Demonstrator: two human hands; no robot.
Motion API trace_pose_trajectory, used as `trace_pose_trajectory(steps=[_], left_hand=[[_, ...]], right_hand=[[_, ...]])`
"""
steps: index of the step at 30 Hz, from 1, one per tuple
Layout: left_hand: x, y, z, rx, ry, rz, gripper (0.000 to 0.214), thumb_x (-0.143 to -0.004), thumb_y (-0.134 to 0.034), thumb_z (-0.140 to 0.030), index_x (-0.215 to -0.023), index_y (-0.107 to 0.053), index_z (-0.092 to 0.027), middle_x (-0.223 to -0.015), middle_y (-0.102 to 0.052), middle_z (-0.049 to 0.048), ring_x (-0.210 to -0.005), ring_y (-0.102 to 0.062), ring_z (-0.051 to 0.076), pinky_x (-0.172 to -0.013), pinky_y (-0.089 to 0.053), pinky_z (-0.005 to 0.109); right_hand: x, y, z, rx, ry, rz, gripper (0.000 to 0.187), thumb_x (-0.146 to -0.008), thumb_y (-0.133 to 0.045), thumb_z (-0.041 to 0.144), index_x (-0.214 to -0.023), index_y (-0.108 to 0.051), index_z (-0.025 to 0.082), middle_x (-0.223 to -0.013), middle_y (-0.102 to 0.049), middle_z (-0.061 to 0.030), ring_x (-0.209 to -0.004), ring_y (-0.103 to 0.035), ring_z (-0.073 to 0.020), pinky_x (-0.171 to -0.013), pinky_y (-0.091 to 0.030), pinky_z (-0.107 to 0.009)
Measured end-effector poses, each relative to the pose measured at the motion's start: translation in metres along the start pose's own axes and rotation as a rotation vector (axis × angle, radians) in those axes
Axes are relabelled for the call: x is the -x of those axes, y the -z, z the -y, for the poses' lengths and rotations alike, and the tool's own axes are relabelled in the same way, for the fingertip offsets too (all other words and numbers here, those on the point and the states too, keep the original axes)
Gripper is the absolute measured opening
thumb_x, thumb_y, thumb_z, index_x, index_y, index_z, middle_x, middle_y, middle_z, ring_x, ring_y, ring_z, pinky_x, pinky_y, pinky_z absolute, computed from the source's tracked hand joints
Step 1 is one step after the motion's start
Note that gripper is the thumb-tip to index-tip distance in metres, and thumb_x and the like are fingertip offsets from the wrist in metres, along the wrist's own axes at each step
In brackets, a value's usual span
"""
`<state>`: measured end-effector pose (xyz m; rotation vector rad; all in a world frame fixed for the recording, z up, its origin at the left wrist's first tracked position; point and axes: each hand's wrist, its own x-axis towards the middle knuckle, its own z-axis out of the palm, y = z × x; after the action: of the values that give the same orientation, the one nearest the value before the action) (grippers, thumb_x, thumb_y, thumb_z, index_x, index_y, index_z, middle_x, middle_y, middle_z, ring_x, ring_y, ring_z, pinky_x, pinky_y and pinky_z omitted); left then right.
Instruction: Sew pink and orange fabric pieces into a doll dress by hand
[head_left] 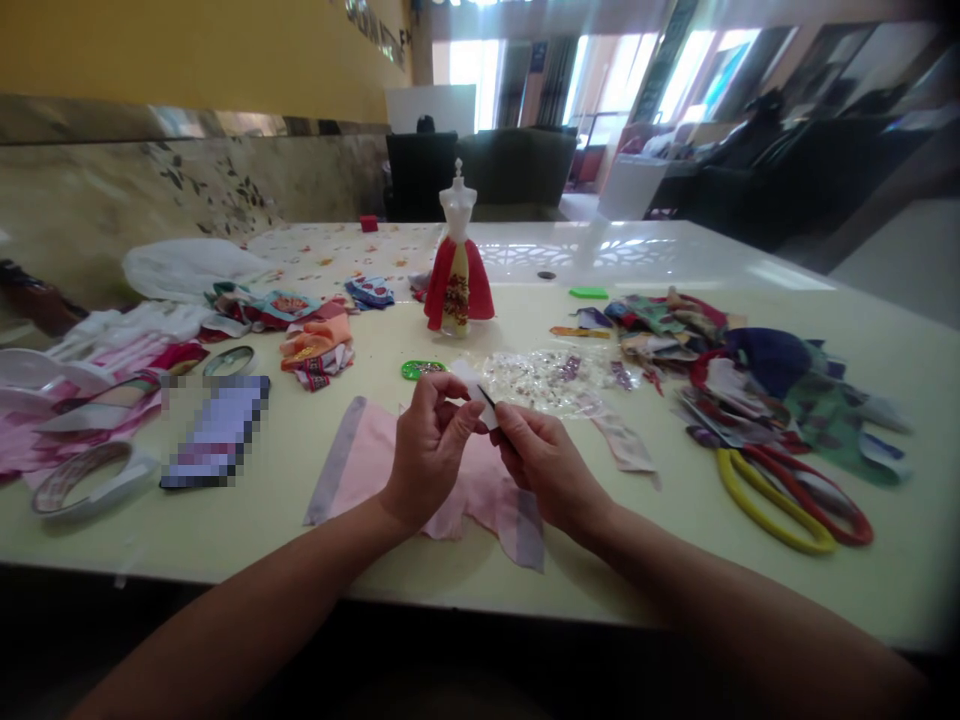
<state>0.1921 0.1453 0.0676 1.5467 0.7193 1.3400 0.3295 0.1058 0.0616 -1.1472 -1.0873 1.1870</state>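
Observation:
My left hand [427, 450] pinches a small white piece [463, 374], like paper or film, between thumb and fingers. In my right hand [551, 465] is a thin dark stick-like tool [486, 396], its tip lying across the white piece; its exact kind is too small to tell. Beneath both hands a pink cloth piece with grey edges [356, 450] lies on the table. Just beyond my fingers are a small green dish [420, 370] and a clear plastic sheet with scattered tiny beads or stones [517, 380]. Behind them stands a white miniature dress form [457, 205] wearing a red skirt [480, 285] with a yellow patterned front panel.
Scissors with yellow and red handles [776, 510] and a heap of fabric scraps [675, 325] lie right. Leftward are a blurred-out phone [217, 435], a tape roll [82, 480], orange cloth [319, 340] and pink-white fabric [150, 350]. A green block [589, 293] sits farther back.

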Motion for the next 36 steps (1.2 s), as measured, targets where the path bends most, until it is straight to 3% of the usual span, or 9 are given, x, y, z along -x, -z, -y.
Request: trace_pose_trajectory(steps=[7,12,21,28,32,36], left_hand=[[-0.014,0.011,-0.005,0.127,0.274,-0.078,0.023,-0.084,-0.066,-0.036,-0.095,-0.058,-0.017,-0.085,-0.061,0.0002,-0.063,-0.060,0.010,-0.056,-0.057,0.024],[-0.023,0.017,-0.007,0.146,0.360,-0.043,0.020,-0.076,-0.069,-0.032,-0.079,-0.060,-0.015,-0.068,-0.058,-0.0017,-0.060,-0.057,0.010,-0.053,-0.054,0.020],[-0.023,0.015,-0.005,0.225,0.398,-0.079,0.018,-0.073,-0.069,-0.028,-0.072,-0.055,-0.016,-0.065,-0.060,-0.0022,-0.058,-0.057,0.009,-0.052,-0.052,0.019],[-0.038,0.028,-0.005,0.244,0.328,-0.270,0.020,-0.069,-0.070,-0.028,-0.074,-0.054,-0.016,-0.065,-0.059,-0.0028,-0.060,-0.059,0.010,-0.050,-0.051,0.018],[-0.039,0.030,-0.001,0.108,0.258,-0.251,0.017,-0.073,-0.067,-0.028,-0.076,-0.055,-0.016,-0.065,-0.059,-0.0031,-0.059,-0.060,0.011,-0.049,-0.052,0.019],[-0.032,0.026,0.002,0.007,0.214,-0.176,0.016,-0.078,-0.066,-0.030,-0.078,-0.056,-0.016,-0.065,-0.060,-0.0028,-0.059,-0.061,0.011,-0.051,-0.053,0.020]], right_hand=[[-0.004,0.006,0.000,0.185,0.102,-0.013,0.050,-0.093,-0.052,0.061,-0.067,-0.054,0.018,-0.050,-0.036,0.0061,-0.045,-0.027,-0.0071,-0.044,-0.018,-0.024],[-0.005,0.007,0.000,0.343,0.154,0.007,0.049,-0.095,-0.049,0.057,-0.066,-0.056,0.018,-0.052,-0.041,0.0043,-0.050,-0.034,-0.0088,-0.050,-0.025,-0.025],[-0.006,0.007,0.000,0.396,0.134,0.041,0.050,-0.096,-0.047,0.057,-0.067,-0.059,0.017,-0.054,-0.042,0.0038,-0.051,-0.035,-0.0089,-0.051,-0.025,-0.026],[-0.005,0.008,-0.001,0.355,0.110,0.049,0.051,-0.095,-0.048,0.061,-0.069,-0.059,0.018,-0.051,-0.034,0.0055,-0.047,-0.029,-0.0082,-0.047,-0.019,-0.025],[-0.004,0.011,0.004,0.326,0.132,-0.005,0.049,-0.095,-0.049,0.061,-0.072,-0.059,0.018,-0.051,-0.034,0.0057,-0.047,-0.028,-0.0081,-0.046,-0.018,-0.025],[-0.003,0.011,0.008,0.288,0.103,0.055,0.049,-0.095,-0.049,0.060,-0.072,-0.059,0.018,-0.050,-0.034,0.0062,-0.045,-0.027,-0.0076,-0.045,-0.017,-0.025]])
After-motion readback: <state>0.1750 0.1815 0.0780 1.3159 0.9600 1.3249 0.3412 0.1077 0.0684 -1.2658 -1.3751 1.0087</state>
